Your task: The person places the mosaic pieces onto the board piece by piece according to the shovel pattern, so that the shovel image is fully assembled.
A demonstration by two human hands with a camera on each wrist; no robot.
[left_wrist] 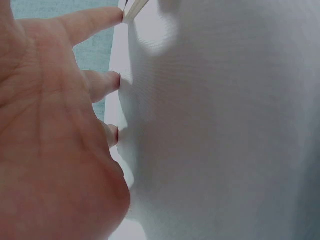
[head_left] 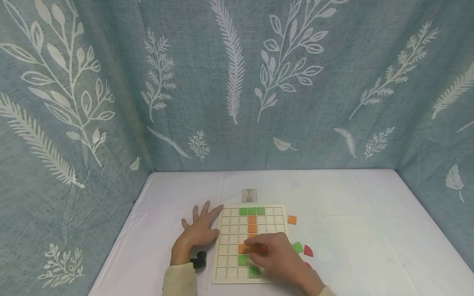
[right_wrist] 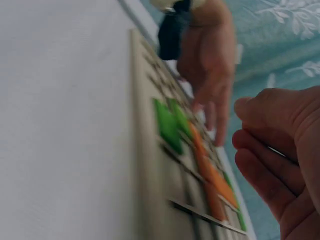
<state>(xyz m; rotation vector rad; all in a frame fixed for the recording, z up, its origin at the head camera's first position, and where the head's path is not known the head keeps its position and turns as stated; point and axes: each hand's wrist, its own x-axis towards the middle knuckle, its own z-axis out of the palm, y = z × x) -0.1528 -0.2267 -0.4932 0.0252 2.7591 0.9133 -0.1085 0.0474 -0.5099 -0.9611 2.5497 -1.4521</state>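
Observation:
A pale wooden grid board [head_left: 227, 260] lies on the table. Three green tiles [head_left: 252, 211] fill part of its far row, and orange tiles [head_left: 252, 224] run down from them. Nearer are an orange row, partly covered by my right hand, and green tiles [head_left: 242, 260]. My left hand [head_left: 198, 235] rests at the board's left side with fingers spread; its fingertips touch the cloth and the board's edge. My right hand [head_left: 275, 255] hovers over the near right of the board. Its fingers bend loosely apart from the thumb, and nothing shows between them in the right wrist view.
Right of the board lie a loose orange square [head_left: 292, 220], a green square [head_left: 298, 247] and red quarter-round pieces [head_left: 308, 250]. A small pattern card [head_left: 249, 195] sits beyond the far edge. White cloth [head_left: 355, 230] covers the table; a leaf-print curtain [head_left: 207, 82] hangs behind.

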